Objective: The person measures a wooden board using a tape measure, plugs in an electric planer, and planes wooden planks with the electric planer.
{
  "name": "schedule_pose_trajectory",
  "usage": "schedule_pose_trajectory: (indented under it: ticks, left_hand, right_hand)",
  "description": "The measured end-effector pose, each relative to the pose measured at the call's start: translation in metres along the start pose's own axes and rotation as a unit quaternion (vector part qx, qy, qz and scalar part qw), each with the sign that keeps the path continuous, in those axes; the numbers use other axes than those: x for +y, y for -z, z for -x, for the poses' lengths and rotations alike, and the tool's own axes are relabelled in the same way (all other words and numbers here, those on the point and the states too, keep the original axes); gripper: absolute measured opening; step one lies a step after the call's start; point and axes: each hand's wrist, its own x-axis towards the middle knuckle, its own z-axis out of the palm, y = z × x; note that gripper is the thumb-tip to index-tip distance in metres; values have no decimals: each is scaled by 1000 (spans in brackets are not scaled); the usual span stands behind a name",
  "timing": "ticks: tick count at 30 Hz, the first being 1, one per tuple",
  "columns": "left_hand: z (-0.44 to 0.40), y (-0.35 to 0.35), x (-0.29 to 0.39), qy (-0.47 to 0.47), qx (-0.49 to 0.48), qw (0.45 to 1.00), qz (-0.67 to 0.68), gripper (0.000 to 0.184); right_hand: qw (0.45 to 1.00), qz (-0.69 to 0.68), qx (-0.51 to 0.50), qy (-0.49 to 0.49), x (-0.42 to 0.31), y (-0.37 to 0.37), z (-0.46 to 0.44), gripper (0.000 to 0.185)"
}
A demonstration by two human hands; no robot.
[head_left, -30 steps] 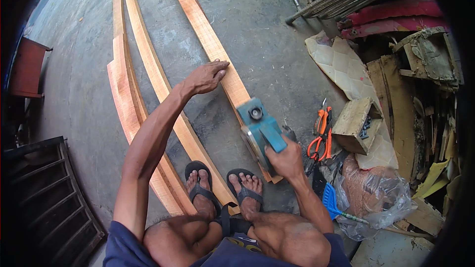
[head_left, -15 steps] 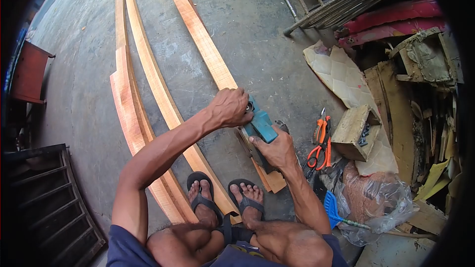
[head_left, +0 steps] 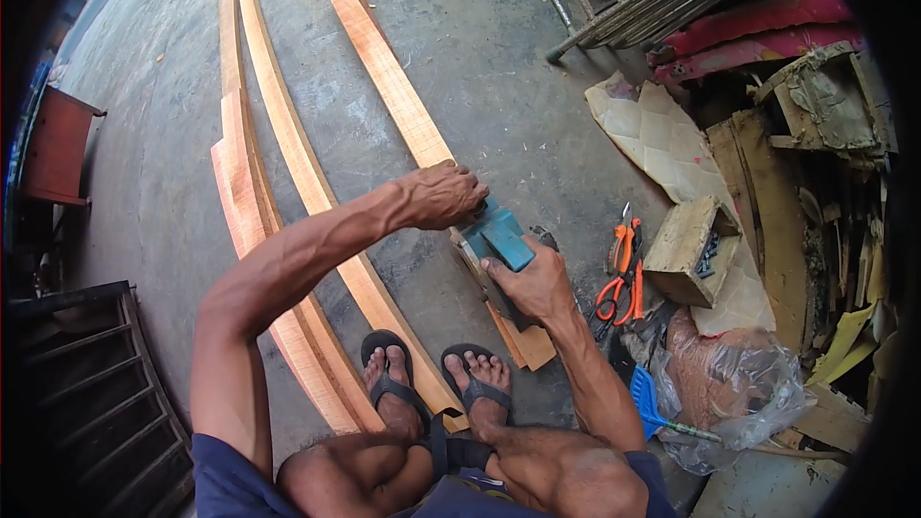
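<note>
A teal electric planer (head_left: 506, 242) rests on a long light-brown plank (head_left: 393, 86) lying on the floor before me. My left hand (head_left: 443, 196) is closed over the planer's front end, hiding its front grip. Behind it, my right hand (head_left: 537, 285) wraps the rear handle, thumb along the teal body. The plank runs away from me to the upper left, its near end (head_left: 533, 349) showing beyond my right foot. Left of it lie another long plank (head_left: 299, 149) and several overlapping planks (head_left: 251, 201).
Orange-handled scissors (head_left: 614, 299) and pliers (head_left: 625, 245) lie right, beside a wooden box (head_left: 676, 254) of small dark pieces. Farther right are a plastic bag (head_left: 715, 374), a blue fork-shaped tool (head_left: 648, 401) and scrap wood. A metal rack (head_left: 633, 24) stands upper right. My sandalled feet flank the plank ends.
The planer and both hands have shifted slightly forward and left along the plank. My left elbow has swung outward to the left. Both hands stay on the planer.
</note>
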Motion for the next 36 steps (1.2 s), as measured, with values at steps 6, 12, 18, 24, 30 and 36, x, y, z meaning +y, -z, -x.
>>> schedule_pose_trajectory:
  ticks: [6, 12, 18, 24, 30, 36]
  left_hand:
    - [14, 28, -25, 103, -22, 977, 186, 80]
    - [44, -36, -52, 237, -28, 971, -7, 93]
    - [36, -35, -46, 264, -33, 964, 13, 94]
    - [35, -37, -50, 261, -32, 964, 26, 89]
    - [34, -35, -60, 243, -22, 968, 52, 87]
    - [34, -46, -89, 202, 63, 960, 183, 86]
  right_hand:
    - [999, 48, 10, 1, 12, 13, 29, 39]
    - [997, 65, 27, -38, 76, 44, 155, 31]
    - [990, 110, 19, -83, 119, 66, 238, 26]
    - [994, 61, 52, -77, 112, 44, 217, 22]
    - [994, 67, 78, -34, 61, 18, 142, 19]
    - [995, 53, 80, -26, 7, -8, 22, 29]
